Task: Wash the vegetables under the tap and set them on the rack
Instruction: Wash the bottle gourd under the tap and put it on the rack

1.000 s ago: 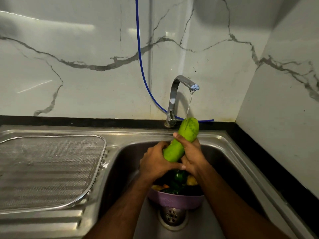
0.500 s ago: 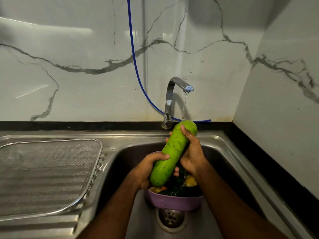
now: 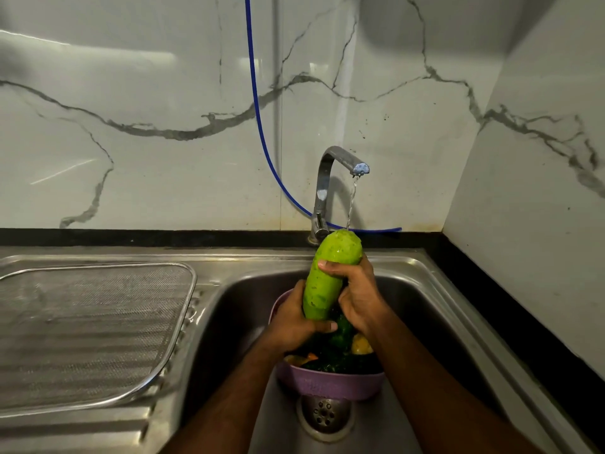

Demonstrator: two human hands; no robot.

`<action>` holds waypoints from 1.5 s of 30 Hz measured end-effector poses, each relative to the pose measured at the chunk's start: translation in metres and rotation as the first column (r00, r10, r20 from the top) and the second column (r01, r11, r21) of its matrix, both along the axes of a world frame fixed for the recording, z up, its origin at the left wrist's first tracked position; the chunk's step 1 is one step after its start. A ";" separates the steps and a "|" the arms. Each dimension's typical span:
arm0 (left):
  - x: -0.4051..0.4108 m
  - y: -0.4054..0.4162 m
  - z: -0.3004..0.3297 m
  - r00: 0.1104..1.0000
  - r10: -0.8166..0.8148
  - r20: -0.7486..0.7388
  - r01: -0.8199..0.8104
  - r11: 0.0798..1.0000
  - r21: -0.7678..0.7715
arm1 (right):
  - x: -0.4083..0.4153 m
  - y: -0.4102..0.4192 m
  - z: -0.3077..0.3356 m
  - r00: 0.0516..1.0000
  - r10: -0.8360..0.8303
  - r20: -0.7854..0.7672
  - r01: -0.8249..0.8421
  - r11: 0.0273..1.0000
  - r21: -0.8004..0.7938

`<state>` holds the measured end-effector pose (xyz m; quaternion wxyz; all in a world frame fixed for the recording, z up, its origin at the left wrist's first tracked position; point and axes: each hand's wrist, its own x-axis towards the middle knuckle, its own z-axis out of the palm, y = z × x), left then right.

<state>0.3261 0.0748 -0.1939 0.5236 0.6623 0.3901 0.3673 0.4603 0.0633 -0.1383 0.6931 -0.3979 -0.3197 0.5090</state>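
Gripping one green gourd (image 3: 330,276) under one running tap (image 3: 340,165): two hands, left hand (image 3: 294,322) low, right hand (image 3: 358,293) high.

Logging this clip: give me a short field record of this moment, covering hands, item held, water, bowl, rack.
left hand: grips lower end of gourd
right hand: grips gourd near top
item held: light green gourd, upright, tilted
tap: running, stream hits gourd's top
bowl: purple bowl in sink, holds more vegetables
rack: mesh rack on drainboard, nothing on it
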 end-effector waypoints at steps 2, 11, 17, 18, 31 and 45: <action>0.000 0.004 -0.007 1.000 0.007 0.021 -0.006 1.000 -0.027 | -0.001 0.002 -0.002 0.999 -0.015 0.034 0.015 1.000 -0.006; 0.000 0.001 -0.009 0.990 0.053 0.131 -0.019 0.970 -0.244 | -0.005 0.006 -0.005 0.984 0.000 0.176 -0.006 0.999 0.035; 0.003 -0.009 0.007 0.965 0.012 0.264 0.065 0.957 -0.283 | 0.005 0.011 -0.001 0.995 -0.093 0.039 0.091 0.994 0.057; 0.003 -0.011 0.009 0.958 -0.011 0.286 0.102 0.947 -0.303 | 0.007 0.011 0.000 0.995 -0.101 0.020 0.099 0.994 0.055; 0.010 -0.016 0.033 0.742 0.006 0.671 0.504 0.655 -0.563 | 0.016 0.008 -0.006 0.980 0.165 -0.113 -0.185 0.964 -0.190; 0.015 -0.015 0.034 0.967 0.091 0.237 0.058 0.830 -0.555 | 0.029 0.015 -0.001 0.912 -0.374 -0.169 0.369 0.928 -0.059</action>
